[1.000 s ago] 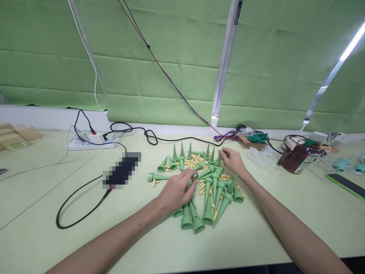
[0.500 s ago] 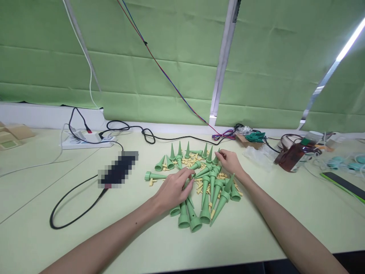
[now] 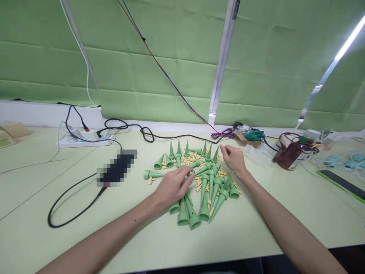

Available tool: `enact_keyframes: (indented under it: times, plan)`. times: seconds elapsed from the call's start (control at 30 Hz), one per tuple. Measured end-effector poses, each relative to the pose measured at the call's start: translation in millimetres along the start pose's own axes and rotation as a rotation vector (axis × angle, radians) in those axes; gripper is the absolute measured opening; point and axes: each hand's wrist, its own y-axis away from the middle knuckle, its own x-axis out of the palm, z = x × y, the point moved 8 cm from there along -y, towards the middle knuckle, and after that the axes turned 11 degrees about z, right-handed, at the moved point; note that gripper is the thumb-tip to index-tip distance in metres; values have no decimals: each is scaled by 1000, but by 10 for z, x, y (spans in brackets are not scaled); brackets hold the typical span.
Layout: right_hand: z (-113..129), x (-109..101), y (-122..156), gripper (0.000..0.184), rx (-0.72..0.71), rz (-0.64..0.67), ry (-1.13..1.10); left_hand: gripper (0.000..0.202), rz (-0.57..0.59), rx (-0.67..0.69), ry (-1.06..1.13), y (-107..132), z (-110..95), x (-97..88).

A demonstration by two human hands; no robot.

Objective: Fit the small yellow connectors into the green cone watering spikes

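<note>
Green hollow plastic spikes (image 3: 211, 177) with wide cup ends lie in a loose pile. Small yellow T-shaped plastic pieces (image 3: 186, 159) are scattered among them. My left hand (image 3: 174, 185) reaches over the near left of the pile, thumb and fingers drawn together; what they hold, if anything, is hidden. Along the far side several spikes stand point up. Beside the rightmost upright spike (image 3: 216, 155) is my right hand (image 3: 234, 160), its fingers curled, apart from the spike and showing nothing in them.
A pixelated dark device (image 3: 116, 168) with a black cable lies left. Behind it is a white power strip (image 3: 85, 140). At right are a tilted brown bottle (image 3: 289, 155), clear plastic bags (image 3: 258, 154) and a green-edged black phone-like slab (image 3: 342, 184).
My right hand has moved slightly right, off the upright spike it was touching. My left hand stays over the pile nearly unchanged. The whole view has shifted a little.
</note>
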Motion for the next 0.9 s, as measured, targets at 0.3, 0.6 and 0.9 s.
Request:
enact_keyframes:
  times: [0.3,0.6,0.9]
  plan:
    - [347,-401,-11,52,-57,27,-126,25,-27,-14,27,-24,25,-55]
    - [561,-479,244,52,-96,262,-253,31,-32,12,77,-12,-1,-81]
    - [601,-459,337,49,-151,101,-255,32,-143,-112,0,-47,195,-231]
